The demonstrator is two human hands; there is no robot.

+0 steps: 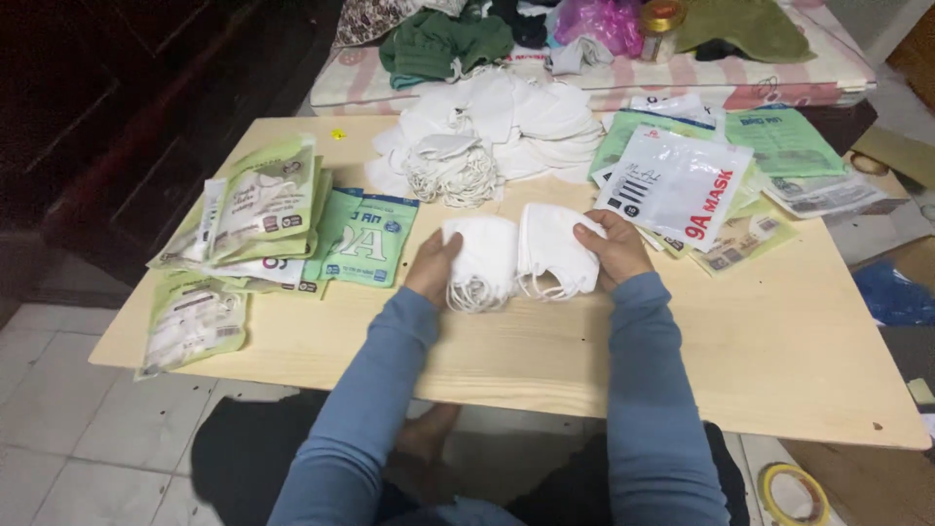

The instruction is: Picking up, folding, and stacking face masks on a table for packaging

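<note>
My left hand (432, 267) grips a folded stack of white face masks (481, 261) over the middle of the low wooden table (779, 360). Beside it, my right hand (614, 247) grips a second stack of white masks (552, 247), thumb on top. The two stacks touch each other, and their ear loops hang down toward the table. Both arms wear blue-grey sleeves.
A loose heap of white masks (492, 131) lies at the back centre. Filled green mask pouches (263, 209) are piled at the left, flat empty white and green pouches (682, 180) at the right. Clothes lie on a mattress (584, 78) behind. A tape roll (794, 494) sits on the floor.
</note>
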